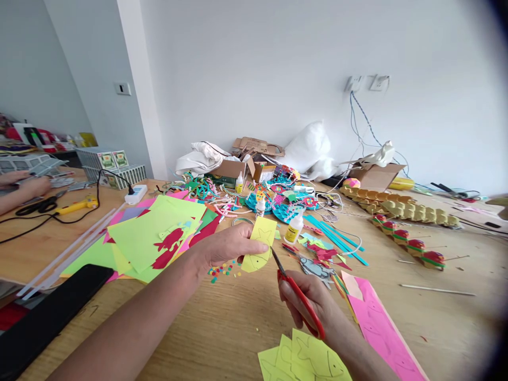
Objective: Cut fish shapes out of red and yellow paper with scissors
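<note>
"How are the fingers set?"
"I have the right hand (317, 297) curled around red-handled metal scissors (292, 288), the left hand (228, 244) pinching a fish-drawn yellow paper strip (264, 230) at their tip."
"Containers?"
"Beyond, a yellow-labelled white plastic bottle (293, 229), contents hidden; farther, a brown cardboard box (229, 169), contents unclear."

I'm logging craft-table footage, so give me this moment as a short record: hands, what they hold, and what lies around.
Left hand: holds a yellow paper piece with fish drawing
Right hand: holds red-handled scissors, blade tips near the paper's right edge
Near edge: yellow sheets with fish outlines
Left side: coloured paper pile, red cutouts on top
Right side: pink strip with pencil-like outlines
Beyond the hands: white bottle, yellow label
</note>
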A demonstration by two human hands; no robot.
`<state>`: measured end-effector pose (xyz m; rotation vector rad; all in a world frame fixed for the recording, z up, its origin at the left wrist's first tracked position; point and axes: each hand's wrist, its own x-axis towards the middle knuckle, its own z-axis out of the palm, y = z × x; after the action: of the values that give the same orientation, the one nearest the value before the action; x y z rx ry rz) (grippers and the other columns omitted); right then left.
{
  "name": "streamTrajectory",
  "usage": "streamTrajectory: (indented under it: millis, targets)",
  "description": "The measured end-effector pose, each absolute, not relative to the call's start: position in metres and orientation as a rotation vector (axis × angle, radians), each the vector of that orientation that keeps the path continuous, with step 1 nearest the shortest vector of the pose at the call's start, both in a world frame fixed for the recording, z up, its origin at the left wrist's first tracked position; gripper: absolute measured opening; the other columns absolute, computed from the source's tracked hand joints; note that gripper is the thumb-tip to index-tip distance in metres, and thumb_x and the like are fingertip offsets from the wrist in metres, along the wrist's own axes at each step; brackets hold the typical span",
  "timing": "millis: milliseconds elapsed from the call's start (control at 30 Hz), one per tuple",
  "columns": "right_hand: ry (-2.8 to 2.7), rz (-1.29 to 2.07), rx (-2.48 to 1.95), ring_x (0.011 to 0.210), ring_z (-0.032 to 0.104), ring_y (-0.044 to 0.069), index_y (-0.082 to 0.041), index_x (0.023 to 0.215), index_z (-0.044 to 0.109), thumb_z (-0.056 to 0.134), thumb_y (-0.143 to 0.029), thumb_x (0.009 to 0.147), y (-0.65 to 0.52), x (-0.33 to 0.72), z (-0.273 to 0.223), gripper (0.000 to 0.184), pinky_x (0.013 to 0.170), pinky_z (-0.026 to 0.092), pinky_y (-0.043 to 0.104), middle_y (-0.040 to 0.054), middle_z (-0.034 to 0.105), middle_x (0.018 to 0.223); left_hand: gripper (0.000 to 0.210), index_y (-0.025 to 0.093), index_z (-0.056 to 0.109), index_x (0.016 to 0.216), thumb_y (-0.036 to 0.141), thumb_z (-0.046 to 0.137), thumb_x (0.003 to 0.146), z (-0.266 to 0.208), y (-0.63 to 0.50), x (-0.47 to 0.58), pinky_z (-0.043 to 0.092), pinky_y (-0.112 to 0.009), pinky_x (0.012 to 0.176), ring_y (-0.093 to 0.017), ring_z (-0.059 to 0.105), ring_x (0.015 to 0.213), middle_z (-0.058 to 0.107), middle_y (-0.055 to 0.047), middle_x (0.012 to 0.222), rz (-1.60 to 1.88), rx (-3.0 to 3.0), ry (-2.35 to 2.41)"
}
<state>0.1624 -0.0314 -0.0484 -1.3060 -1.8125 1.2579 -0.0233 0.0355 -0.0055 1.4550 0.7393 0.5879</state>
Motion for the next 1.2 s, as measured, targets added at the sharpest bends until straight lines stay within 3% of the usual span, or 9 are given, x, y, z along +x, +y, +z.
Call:
streamTrajectory:
  millis: [233,400,600,767,1200]
  targets:
    - [-1.785,1.259,-1.338,0.029,0.031,0.006,-0.021,0.059,0.040,0.041,-0.070,0.073,-0.033,0.159,-0.044,0.051,0.032,0.021,0.017,-0.0080,0.037,0.035,0.031,0.014,0.057,0.085,0.033,0.066,0.061,-0.003,0.034,-0.023,0.035,-0.019,0.049,-0.009,0.048,0.056,0.055,0.001,0.068,0.601,1.425,0.735]
    - [-1.765,1.247,-1.354,0.029,0.029,0.005,-0.021,0.056,0.039,0.041,-0.069,0.072,-0.034,0.156,-0.041,0.051,0.032,0.020,0.018,-0.0080,0.037,0.034,0.027,0.014,0.057,0.078,0.037,0.063,0.067,-0.004,0.035,-0.023,0.032,-0.018,0.047,-0.008,0.047,0.053,0.054,0.001,0.067,0.602,1.459,0.738]
    - [-1.752,1.207,-1.344,0.030,0.032,0.007,-0.021,0.059,0.042,0.041,-0.062,0.077,-0.033,0.157,-0.047,0.045,0.035,0.022,0.019,-0.0071,0.040,0.035,0.026,0.015,0.055,0.080,0.038,0.060,0.069,-0.006,0.034,-0.020,0.026,-0.018,0.043,-0.006,0.043,0.048,0.051,0.002,0.063,0.614,1.463,0.752]
    - [-1.719,1.217,-1.296,0.032,0.033,0.007,-0.020,0.061,0.043,0.039,-0.061,0.079,-0.031,0.158,-0.053,0.045,0.037,0.025,0.019,-0.0074,0.040,0.037,0.025,0.015,0.056,0.079,0.037,0.061,0.068,-0.005,0.030,-0.014,0.029,-0.018,0.044,-0.006,0.045,0.049,0.053,0.002,0.064,0.608,1.407,0.750]
    - [-1.688,1.180,-1.329,0.031,0.033,0.007,-0.021,0.059,0.039,0.039,-0.056,0.081,-0.032,0.156,-0.055,0.040,0.035,0.021,0.018,-0.0081,0.038,0.037,0.029,0.014,0.055,0.076,0.038,0.066,0.065,-0.006,0.029,-0.011,0.026,-0.017,0.040,-0.005,0.041,0.044,0.050,0.005,0.056,0.638,1.362,0.729]
